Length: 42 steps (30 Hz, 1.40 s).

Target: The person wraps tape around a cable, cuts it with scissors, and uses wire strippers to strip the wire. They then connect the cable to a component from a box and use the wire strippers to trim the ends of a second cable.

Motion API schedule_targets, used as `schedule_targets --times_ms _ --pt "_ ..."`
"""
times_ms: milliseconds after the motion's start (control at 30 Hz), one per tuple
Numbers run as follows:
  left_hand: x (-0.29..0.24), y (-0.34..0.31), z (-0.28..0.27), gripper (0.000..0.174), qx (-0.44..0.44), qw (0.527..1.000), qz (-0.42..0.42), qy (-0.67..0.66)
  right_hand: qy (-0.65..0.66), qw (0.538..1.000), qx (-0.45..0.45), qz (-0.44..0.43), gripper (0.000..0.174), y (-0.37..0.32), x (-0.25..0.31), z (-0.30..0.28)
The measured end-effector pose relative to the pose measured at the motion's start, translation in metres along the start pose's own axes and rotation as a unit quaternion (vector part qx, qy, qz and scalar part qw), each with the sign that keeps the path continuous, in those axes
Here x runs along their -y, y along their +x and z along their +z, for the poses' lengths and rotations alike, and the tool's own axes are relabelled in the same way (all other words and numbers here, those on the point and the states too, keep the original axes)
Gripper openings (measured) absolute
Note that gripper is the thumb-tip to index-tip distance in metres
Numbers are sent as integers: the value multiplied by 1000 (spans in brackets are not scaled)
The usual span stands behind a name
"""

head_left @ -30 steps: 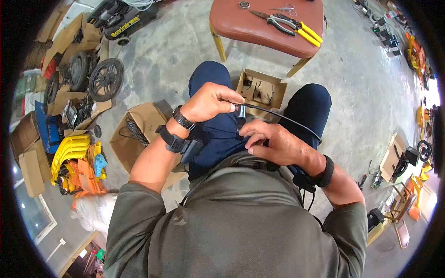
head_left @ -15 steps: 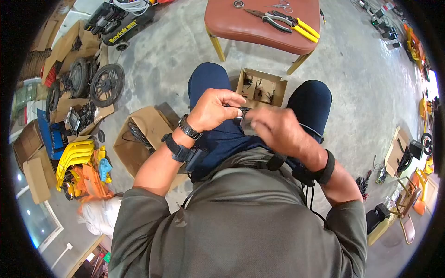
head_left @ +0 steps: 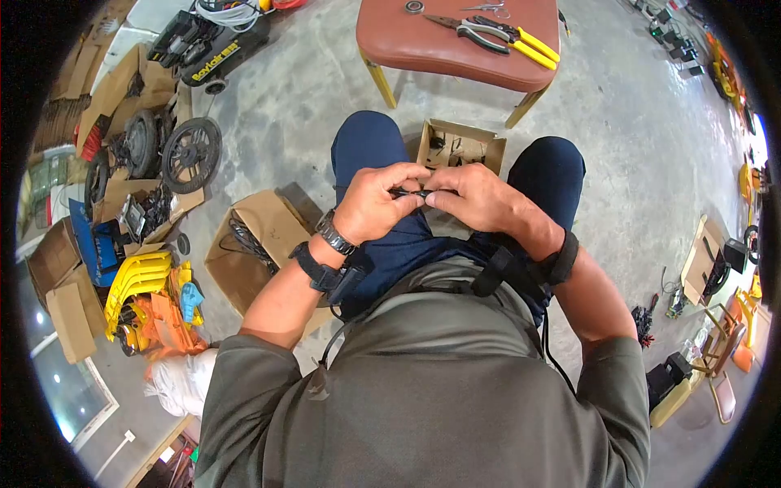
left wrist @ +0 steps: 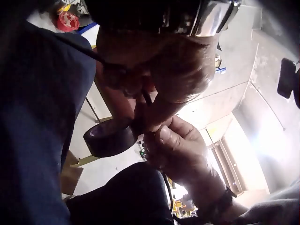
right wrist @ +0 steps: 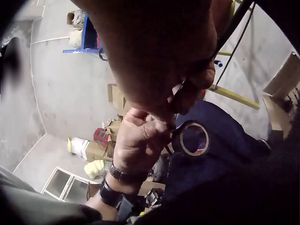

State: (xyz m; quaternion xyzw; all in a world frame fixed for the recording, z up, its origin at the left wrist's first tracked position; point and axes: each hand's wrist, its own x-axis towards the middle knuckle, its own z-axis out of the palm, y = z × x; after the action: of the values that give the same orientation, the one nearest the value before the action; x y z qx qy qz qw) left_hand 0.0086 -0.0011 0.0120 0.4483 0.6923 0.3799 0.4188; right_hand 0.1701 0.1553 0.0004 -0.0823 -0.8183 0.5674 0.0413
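In the head view both hands meet above the lap, fingertips close together. My left hand pinches a thin black cable between thumb and fingers. From the other side my right hand grips the cable with thumb and fingertips right beside the left ones. A roll of black tape hangs at the fingertips in the left wrist view, its pale core ring showing in the right wrist view. The fingers hide the stretch of cable where the tape meets it.
Pliers with yellow handles, scissors and a bearing lie on a brown padded stool. An open box of small parts sits between the knees. A carton with cables stands left; wheels lie beyond.
My right hand has come up from below the cable to meet the left fingertips and grips the cable there. The tape roll, earlier hanging in sight, is now hidden in the head view.
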Motion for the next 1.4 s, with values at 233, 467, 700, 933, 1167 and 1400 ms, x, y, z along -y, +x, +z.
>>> schedule_targets --times_ms 233,467,700,933,1167,1400 --pt "0 1 5 35 -11 997 68 -42 -22 999 28 4 15 -2 15 -13" --pt "2 10 -7 33 53 994 67 -69 -61 997 38 -35 13 -9 21 -12" --pt "-6 5 -2 38 75 993 2 -91 -119 990 33 -66 15 -21 16 -7" --pt "-14 11 -9 43 100 991 10 -86 -162 980 53 -101 17 -14 20 -13" --pt "-14 7 -8 48 62 994 -17 -85 -100 994 -3 -35 15 -18 7 -6" --pt "-13 5 -4 50 41 995 5 -88 -48 998 23 28 18 -16 23 -21"
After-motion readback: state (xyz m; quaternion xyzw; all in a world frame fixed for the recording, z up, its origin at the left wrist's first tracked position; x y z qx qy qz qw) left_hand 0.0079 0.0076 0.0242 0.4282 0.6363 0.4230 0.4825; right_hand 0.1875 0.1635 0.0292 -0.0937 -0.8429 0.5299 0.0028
